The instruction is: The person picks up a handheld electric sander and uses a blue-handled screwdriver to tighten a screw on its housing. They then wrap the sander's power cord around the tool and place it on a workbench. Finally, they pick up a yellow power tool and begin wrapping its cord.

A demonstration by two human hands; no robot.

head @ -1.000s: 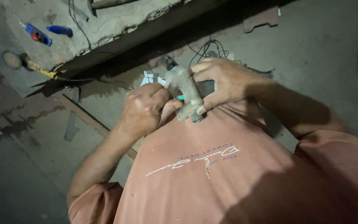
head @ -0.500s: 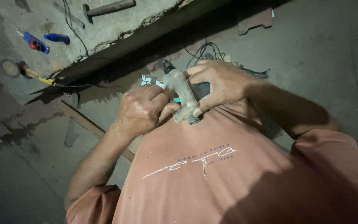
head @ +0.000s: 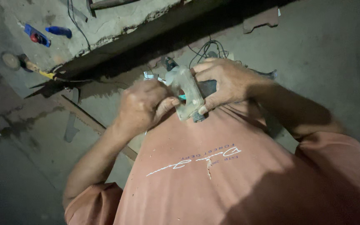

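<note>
My right hand (head: pixel 226 83) clamps the plastic block (head: pixel 186 93), steadying it. My left hand's (head: pixel 144 104) fingers pinch together at its side, probably working something small there.

The person wears a salmon-orange T-shirt (head: pixel 238 179) with short sleeves that end above the elbows, leaving both forearms bare. A thin white scrawled line and small white lettering cross the chest, with what may be flecks of dust around them. Shadow darkens the shirt at the lower right of the frame.
</note>
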